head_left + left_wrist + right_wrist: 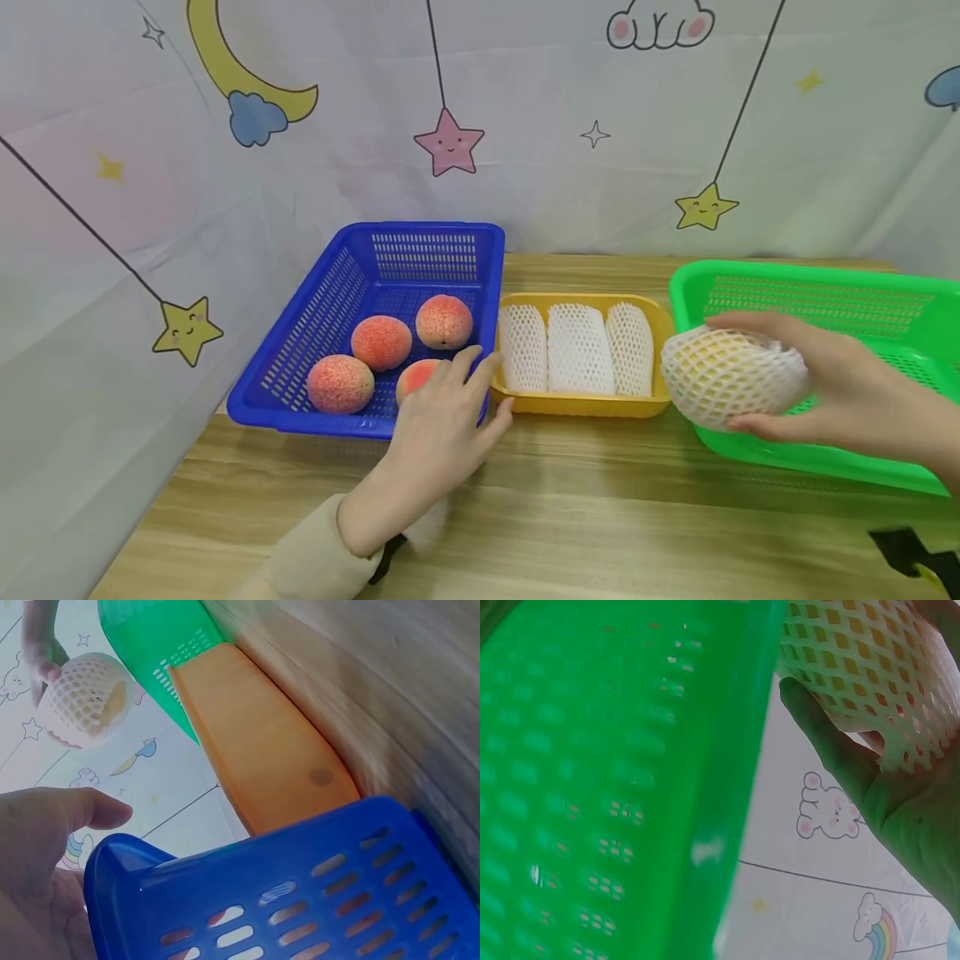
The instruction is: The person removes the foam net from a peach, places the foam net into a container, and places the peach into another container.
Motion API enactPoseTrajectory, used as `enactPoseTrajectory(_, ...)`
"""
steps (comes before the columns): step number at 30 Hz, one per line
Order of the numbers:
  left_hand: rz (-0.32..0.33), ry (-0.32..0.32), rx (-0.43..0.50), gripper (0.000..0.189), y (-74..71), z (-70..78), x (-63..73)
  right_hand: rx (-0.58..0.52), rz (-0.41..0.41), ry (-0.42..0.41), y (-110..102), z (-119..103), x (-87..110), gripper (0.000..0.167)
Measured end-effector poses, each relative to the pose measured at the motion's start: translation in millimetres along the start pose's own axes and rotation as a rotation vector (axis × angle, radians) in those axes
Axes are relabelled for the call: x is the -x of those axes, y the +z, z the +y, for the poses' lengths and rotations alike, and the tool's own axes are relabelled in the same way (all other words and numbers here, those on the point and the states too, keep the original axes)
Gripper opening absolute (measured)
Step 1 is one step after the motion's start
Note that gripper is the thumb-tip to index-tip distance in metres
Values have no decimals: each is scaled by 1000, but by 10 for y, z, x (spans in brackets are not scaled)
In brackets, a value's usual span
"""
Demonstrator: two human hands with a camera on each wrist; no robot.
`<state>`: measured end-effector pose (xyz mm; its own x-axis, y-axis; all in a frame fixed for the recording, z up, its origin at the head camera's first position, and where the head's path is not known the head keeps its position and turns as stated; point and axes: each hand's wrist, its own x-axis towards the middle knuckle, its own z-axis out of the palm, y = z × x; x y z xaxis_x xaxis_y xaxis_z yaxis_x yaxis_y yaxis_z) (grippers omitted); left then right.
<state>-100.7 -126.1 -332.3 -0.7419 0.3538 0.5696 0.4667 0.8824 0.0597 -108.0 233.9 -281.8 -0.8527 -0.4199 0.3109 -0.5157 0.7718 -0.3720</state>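
My right hand point(847, 379) grips a peach in a white foam net point(727, 375), held over the left rim of the green basket point(795, 462). Yellow and some red show through the mesh in the right wrist view. The left hand point(438, 429) reaches over the front right corner of the blue basket point(300, 417), fingers loosely bent and spread. Beneath those fingers lies a partly covered peach point(414, 377). In the left wrist view the thumb point(105, 810) stands apart from the basket corner, and the basket wall hides the other fingers.
Several more peaches point(381, 342) lie in the blue basket. Between the two baskets, a yellow tray point(585, 406) holds three white foam nets point(579, 348) side by side. All stand on a wooden table point(570, 508) before a patterned cloth point(555, 200).
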Motion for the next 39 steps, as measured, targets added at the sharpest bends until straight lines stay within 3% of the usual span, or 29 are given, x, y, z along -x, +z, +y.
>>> enactPoseTrajectory(9, 53, 80, 11, 38, 26, 28, -12, -92, 46, -70, 166, -143, -53, 94)
enactPoseTrajectory(17, 103, 173, 69, 34, 73, 138, 10, -277, 17, -79, 351, -136, -101, 91)
enactPoseTrajectory(27, 14, 205, 213, 31, 76, 294, -46, -417, 15, -125, 478, -199, -148, 90)
enactPoseTrajectory(32, -19, 205, 376, 31, 81, 335, -78, -535, -37, -121, 499, -284, -150, 90)
enactPoseTrajectory(39, -39, 174, 718, 30, 100, 364, -103, -602, -70, -96, 522, -324, -129, 90)
